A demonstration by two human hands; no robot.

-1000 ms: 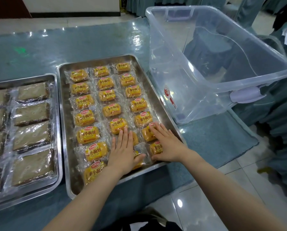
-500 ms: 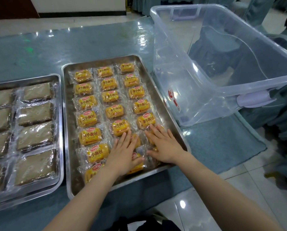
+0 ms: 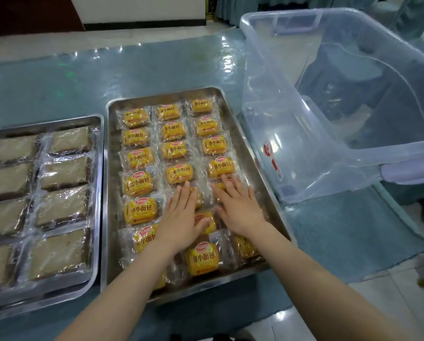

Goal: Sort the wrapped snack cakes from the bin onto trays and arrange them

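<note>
Two hands lie flat on the yellow snack cakes (image 3: 139,137) in the middle metal tray (image 3: 254,168). The left hand (image 3: 181,217) has its fingers straight and close together, and its thumb sticks out to the side. It presses on cakes in the middle row of the tray. The right hand (image 3: 238,205) is flat too, with its fingers spread a little, and it rests on cakes in the right row. Neither hand holds a cake.

The yellow cakes sit in three neat rows, each one in a clear wrapper with red and dark writing. The rows near the person are a bit messy.

Just beside this tray on the left is a second metal tray (image 3: 98,173). It holds brown wrapped cakes (image 3: 65,169) in two rows.

To the right stands a big clear plastic bin (image 3: 304,153). It touches the corner of the yellow cake tray. All of it sits on a blue-green bench (image 3: 107,77) with a shiny clear cover.
</note>
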